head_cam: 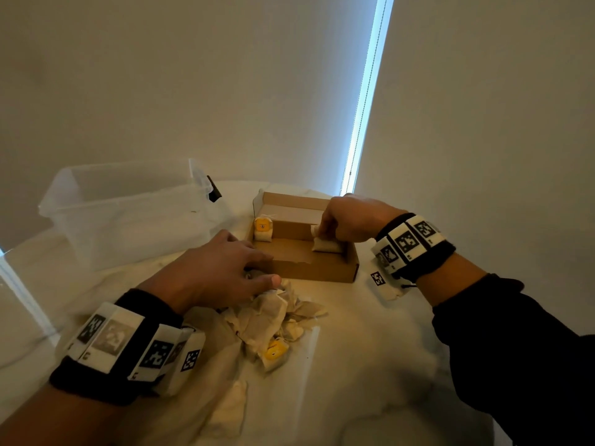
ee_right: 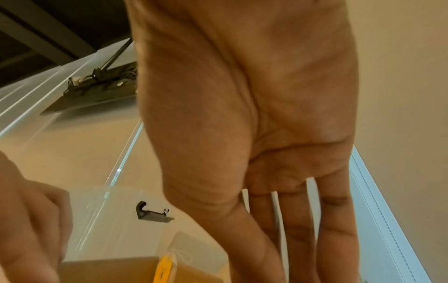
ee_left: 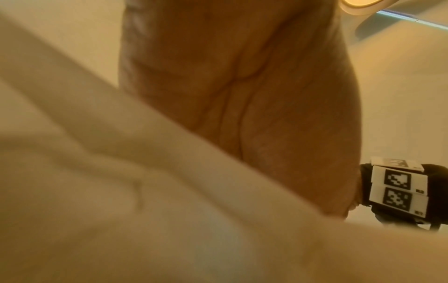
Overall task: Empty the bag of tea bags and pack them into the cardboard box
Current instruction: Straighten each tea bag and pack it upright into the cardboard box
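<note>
An open cardboard box [head_cam: 322,272] sits mid-table. Inside, a tea bag with a yellow tag [head_cam: 263,230] stands in the far left corner; its tag edge [ee_right: 166,268] also shows in the right wrist view. My right hand [head_cam: 341,220] reaches into the box's right end and pinches the top of another tea bag [head_cam: 326,245] that rests on the box floor. A loose pile of tea bags [head_cam: 280,320] lies in front of the box. My left hand [head_cam: 231,268] is on the pile's far edge, fingers and thumb curled round a tea bag. A pale, limp bag [head_cam: 225,407] lies under my left wrist.
A clear plastic bin [head_cam: 128,214] stands at the back left, close to the box. The white table's edge [head_cam: 19,252] curves round on the left. A wall and a window blind [head_cam: 363,101] stand behind the table.
</note>
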The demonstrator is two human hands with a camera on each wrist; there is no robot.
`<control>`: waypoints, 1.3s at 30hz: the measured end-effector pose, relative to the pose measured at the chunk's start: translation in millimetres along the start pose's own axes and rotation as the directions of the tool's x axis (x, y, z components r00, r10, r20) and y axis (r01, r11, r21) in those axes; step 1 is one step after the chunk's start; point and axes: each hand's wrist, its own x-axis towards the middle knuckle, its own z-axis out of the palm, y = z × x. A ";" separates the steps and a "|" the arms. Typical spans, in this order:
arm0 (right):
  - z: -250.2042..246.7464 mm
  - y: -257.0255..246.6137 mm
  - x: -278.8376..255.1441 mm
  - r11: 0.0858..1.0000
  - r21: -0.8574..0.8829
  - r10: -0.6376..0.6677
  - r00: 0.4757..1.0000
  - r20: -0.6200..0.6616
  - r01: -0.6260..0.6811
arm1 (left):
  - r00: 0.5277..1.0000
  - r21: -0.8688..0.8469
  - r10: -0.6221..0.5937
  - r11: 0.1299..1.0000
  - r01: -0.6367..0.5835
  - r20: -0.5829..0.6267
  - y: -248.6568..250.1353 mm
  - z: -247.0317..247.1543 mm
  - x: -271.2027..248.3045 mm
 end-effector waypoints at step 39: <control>-7.6 -4.5 0.8 0.999 0.022 -0.033 0.994 0.109 0.031 | 1.000 0.013 0.011 1.000 -0.011 -0.010 3.5 -0.5 -0.7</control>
